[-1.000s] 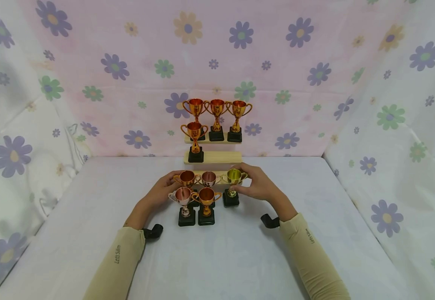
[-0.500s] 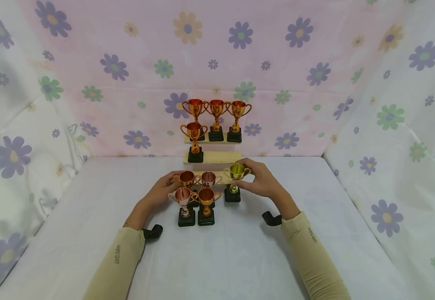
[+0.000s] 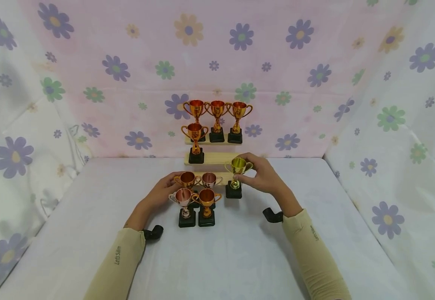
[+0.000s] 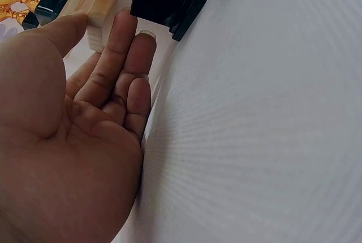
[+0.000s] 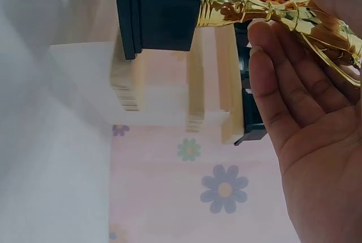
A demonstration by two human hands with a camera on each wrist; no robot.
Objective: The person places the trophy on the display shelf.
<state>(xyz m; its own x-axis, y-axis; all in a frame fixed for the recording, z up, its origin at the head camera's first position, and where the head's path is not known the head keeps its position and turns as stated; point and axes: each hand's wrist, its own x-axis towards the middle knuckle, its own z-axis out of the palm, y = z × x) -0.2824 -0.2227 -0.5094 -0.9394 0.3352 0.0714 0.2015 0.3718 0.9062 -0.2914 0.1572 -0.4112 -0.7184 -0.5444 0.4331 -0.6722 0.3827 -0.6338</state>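
My right hand (image 3: pixel 260 173) holds a yellow-gold trophy cup (image 3: pixel 238 166) between thumb and fingers, its black base raised in front of the lowest step at the right. In the right wrist view, the fingers (image 5: pixel 294 85) lie along the trophy's upper part and its base (image 5: pixel 161 11) is near the step ends. My left hand (image 3: pixel 162 189) is at the left end of the wooden stand (image 3: pixel 221 158). The left wrist view shows its thumb and fingers around the end of a wooden step (image 4: pixel 104 0), beside a trophy's black base (image 4: pixel 164 0).
Three gold trophies (image 3: pixel 217 110) stand on the top step. A fourth-like orange-gold one (image 3: pixel 195 131) stands at the left of the middle step. Before the stand cluster several more, including a rose-coloured trophy (image 3: pixel 183 198) and a copper trophy (image 3: pixel 207 198). Floral cloth (image 3: pixel 315 104) encloses the table.
My right hand has raised the yellow-gold trophy and moved it slightly right and toward the stand. The left hand and the other trophies have stayed in place.
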